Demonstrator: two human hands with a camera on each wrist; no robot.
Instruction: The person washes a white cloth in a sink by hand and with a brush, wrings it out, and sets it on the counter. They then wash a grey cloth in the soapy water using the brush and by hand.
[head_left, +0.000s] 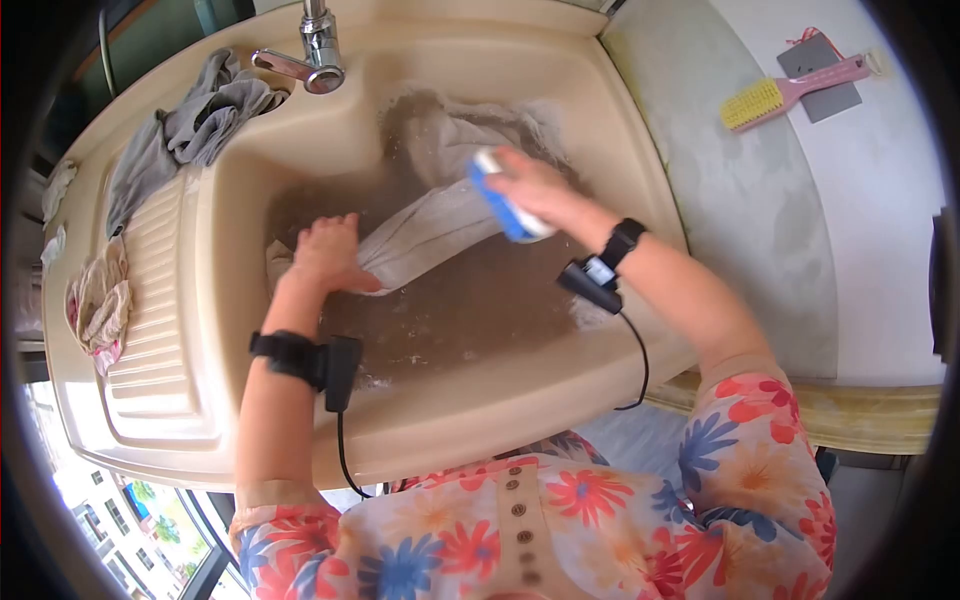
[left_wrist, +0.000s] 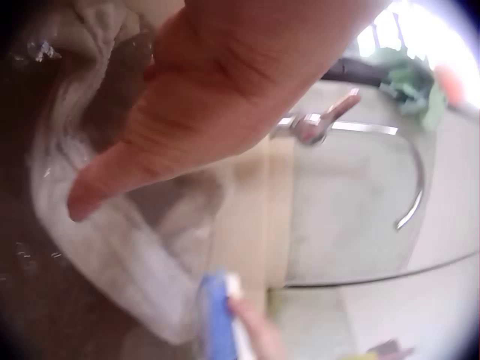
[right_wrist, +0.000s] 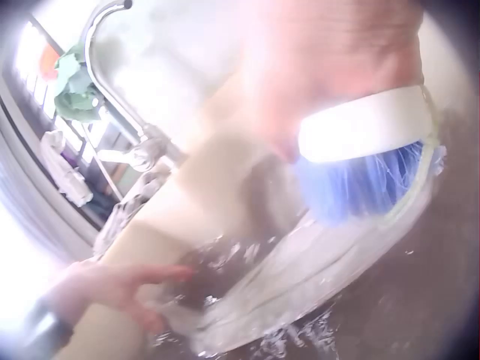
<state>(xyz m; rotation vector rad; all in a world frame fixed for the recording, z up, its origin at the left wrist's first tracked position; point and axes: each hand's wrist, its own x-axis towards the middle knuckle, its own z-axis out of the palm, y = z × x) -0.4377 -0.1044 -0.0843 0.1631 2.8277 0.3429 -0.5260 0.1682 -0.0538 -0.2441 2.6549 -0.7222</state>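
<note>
A scrub brush with a white back and blue bristles (right_wrist: 360, 184) is gripped in my right hand (head_left: 535, 187). Its bristles meet the wet, pale garment (head_left: 430, 235), whose long sleeve- or leg-like part stretches across the murky water in the basin. At the left end of that strip, my left hand (head_left: 328, 253) rests with fingers extended. The thumb (left_wrist: 94, 191) lies over the cloth in the left wrist view. More of the garment bunches toward the back of the basin, partly under water.
The beige sink (head_left: 480, 400) has a chrome faucet (head_left: 318, 50) at its back. A grey cloth (head_left: 190, 125) and a crumpled patterned cloth (head_left: 100, 300) lie on the ribbed drainboard at left. On the right counter lies a pink brush with yellow bristles (head_left: 760, 105).
</note>
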